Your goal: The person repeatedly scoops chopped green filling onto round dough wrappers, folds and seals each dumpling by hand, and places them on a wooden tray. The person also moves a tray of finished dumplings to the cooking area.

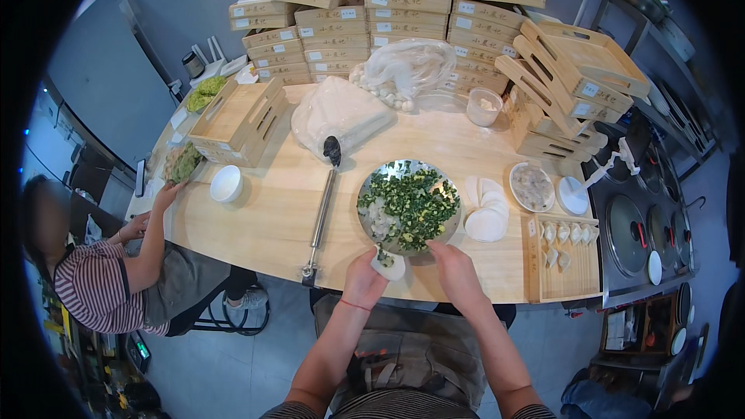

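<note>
My left hand point(365, 274) holds a round white dumpling wrapper point(396, 269) with a little green filling on it. Just right of it, my right hand point(461, 274) is at the near rim of a metal bowl point(451, 233); whether its fingers pinch anything is hidden. Chopped green filling point(416, 203) with yellow bits fills much of that bowl, and pale shrimp-like pieces point(378, 215) lie at its left. Beside the bowl, overlapping round wrappers point(488, 221) rest on the wooden table. Several folded dumplings point(563, 234) sit in a wooden tray point(561, 290) at the right.
A metal bar with a black-wrapped end point(325, 209) lies left of the bowl. Behind are a plastic-covered white mound point(340, 110) and stacked wooden trays point(407, 9). A plate of pale shrimp point(531, 187) stands right, before a cooktop point(634, 233). A co-worker point(110, 279) sits left.
</note>
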`<state>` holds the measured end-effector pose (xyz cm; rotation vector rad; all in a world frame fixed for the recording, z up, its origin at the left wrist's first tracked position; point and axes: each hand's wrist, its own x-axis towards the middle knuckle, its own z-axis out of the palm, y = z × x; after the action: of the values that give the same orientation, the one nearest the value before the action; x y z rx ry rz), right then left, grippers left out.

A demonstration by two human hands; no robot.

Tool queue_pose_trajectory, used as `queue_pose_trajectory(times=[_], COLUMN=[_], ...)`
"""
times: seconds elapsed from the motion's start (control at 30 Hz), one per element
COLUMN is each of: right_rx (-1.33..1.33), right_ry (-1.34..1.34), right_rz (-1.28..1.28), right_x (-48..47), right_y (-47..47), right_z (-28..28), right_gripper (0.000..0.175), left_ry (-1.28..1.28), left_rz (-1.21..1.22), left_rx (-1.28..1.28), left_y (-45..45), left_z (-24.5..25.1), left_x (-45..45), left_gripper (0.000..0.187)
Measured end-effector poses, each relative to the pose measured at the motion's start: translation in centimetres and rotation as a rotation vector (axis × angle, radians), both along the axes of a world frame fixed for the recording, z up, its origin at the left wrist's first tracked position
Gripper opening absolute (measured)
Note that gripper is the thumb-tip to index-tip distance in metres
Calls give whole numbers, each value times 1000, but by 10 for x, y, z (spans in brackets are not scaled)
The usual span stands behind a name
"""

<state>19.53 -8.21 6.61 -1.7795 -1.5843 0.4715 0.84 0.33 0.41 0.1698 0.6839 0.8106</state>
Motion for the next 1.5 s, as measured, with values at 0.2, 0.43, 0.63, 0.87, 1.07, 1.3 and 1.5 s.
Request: queue_pose_trajectory(times=[0.2,0.43,0.63,0.87,1.07,1.3,1.5], right_rx=[-43,-6,13,-42,28,33,125], right_ry=[218,96,-57,41,180,129,189], right_rz=[86,195,-73,-35,46,98,26], right_x=[-9,-18,2,-15,-36,-35,-29], right_y=[-8,-34,-31,-29,-36,-44,-10], right_z=[0,0,1,-7,-9,-4,-10], right_gripper=[29,39,35,38,36,31,29], left_ry=[42,9,-10,-19,-9,-20,-5], left_rz=[19,-1,13,31,23,1,23], left_rx=[-32,-24,-46,-40,-16,-10,-8], left_y=[-1,-2,-4,-6,-6,-6,-1], left_z=[13,16,6,2,4,7,-3], left_x=[2,0,0,3,4,0,-4], left_gripper=[43,45,47,46,46,47,47])
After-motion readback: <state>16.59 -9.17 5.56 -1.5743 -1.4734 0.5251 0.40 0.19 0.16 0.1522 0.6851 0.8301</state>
